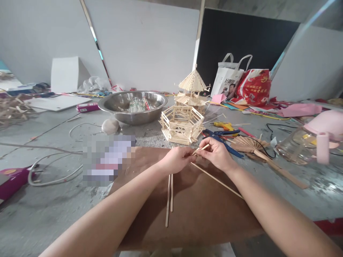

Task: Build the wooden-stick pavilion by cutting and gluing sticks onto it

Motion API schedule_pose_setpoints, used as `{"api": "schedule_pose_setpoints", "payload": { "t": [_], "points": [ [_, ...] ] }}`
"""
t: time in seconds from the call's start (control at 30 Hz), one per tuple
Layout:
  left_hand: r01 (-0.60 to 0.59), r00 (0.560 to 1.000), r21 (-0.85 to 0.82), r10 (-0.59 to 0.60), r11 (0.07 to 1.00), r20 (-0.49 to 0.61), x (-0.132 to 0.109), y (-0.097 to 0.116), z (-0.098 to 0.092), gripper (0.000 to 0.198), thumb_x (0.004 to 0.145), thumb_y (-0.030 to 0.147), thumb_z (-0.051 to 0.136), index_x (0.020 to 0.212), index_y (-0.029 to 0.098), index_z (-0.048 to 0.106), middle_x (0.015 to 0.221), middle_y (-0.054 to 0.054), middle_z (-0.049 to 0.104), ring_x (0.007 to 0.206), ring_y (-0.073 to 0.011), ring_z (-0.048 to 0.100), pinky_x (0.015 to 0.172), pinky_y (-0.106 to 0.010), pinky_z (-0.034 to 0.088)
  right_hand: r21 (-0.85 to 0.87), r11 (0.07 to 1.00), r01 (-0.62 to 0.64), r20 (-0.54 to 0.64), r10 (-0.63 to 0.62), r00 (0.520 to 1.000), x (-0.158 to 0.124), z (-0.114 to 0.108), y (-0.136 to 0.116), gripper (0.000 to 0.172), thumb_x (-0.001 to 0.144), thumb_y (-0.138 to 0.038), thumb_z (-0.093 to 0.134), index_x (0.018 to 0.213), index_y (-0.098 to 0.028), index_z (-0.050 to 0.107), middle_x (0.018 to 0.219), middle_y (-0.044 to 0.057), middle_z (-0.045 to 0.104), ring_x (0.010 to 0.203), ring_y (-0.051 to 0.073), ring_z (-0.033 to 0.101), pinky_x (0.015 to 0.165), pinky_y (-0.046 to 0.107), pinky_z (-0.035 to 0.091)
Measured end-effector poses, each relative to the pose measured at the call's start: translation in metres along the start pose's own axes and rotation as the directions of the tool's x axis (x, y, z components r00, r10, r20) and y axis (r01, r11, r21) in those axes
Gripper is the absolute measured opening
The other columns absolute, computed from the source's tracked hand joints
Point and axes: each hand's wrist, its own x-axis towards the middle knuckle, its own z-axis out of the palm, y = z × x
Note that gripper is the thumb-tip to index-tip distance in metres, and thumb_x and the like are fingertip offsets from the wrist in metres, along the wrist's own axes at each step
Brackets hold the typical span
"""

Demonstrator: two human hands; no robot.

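**While pinched, light but easy to snap**

Across the frame, a grey counter (64, 200), most crowded along the upper edge. At lower centre, a brown board (203, 217), with a near edge close to the bottom of the frame; widest brown stretch at lower centre, probably the best room for moving. Left of upper centre, a steel basin (134, 117). Just beyond the board's far edge, a hexagonal stick frame (182, 137), likely fragile, best kept away from knuckles. Right of centre, a blue-handled tool (235, 150), tightening room on that side. Near centre, left hand (178, 159) and right hand (218, 153) nearly touching, fingers of both closed on one short stick (205, 146). Below, a long stick (217, 180) slanting lower right, plus two loose sticks (168, 203). As for the short stick: probably stiff, hardly slippery; best taken near the ends, without bending.
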Motion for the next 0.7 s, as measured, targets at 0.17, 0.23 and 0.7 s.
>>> {"api": "schedule_pose_setpoints", "payload": {
  "t": [0.17, 0.23, 0.7],
  "points": [
    [-0.036, 0.999, -0.018, 0.036, 0.999, -0.027, 0.001, -0.002, 0.007, 0.02, 0.074, 0.031, 0.045, 0.081, 0.017, 0.059, 0.069, 0.002, 0.059, 0.061, -0.0094, 0.049, 0.057, -0.02, 0.038, 0.185, 0.983, -0.017, 0.042, 0.009, 0.999, 0.001, 0.001, -0.004, 0.014, 0.075, -0.032, 0.053, 0.079, -0.018, 0.051, 0.064, -0.002, 0.057, 0.052, 0.01, 0.054, 0.053, 0.025, 0.047],
    [-0.033, 0.999, -0.031, 0.032, 0.999, -0.035, 0.002, -0.005, 0.008, 0.021, 0.073, 0.031, 0.047, 0.079, 0.016, 0.06, 0.064, 0.002, 0.057, 0.058, -0.0089, 0.047, 0.055, -0.019, 0.037, 0.168, 0.986, -0.004, 0.032, -0.001, 0.999, 0.0, 0.001, -0.004, 0.013, 0.075, -0.03, 0.053, 0.078, -0.018, 0.052, 0.064, -0.001, 0.058, 0.052, 0.009, 0.053, 0.052, 0.024, 0.046],
    [0.018, 1.0, -0.115, -0.017, 0.993, 0.011, 0.006, -0.012, 0.006, 0.021, 0.072, 0.032, 0.048, 0.07, 0.015, 0.06, 0.057, 0.003, 0.053, 0.052, -0.0073, 0.042, 0.052, -0.019, 0.033, -0.364, 0.884, 0.292, 0.036, -0.3, 0.953, -0.004, -0.004, 0.003, 0.026, 0.079, -0.021, 0.045, 0.105, -0.021, 0.049, 0.085, 0.004, 0.057, 0.075, 0.013, 0.057, 0.066, 0.025, 0.047]
  ]
}}
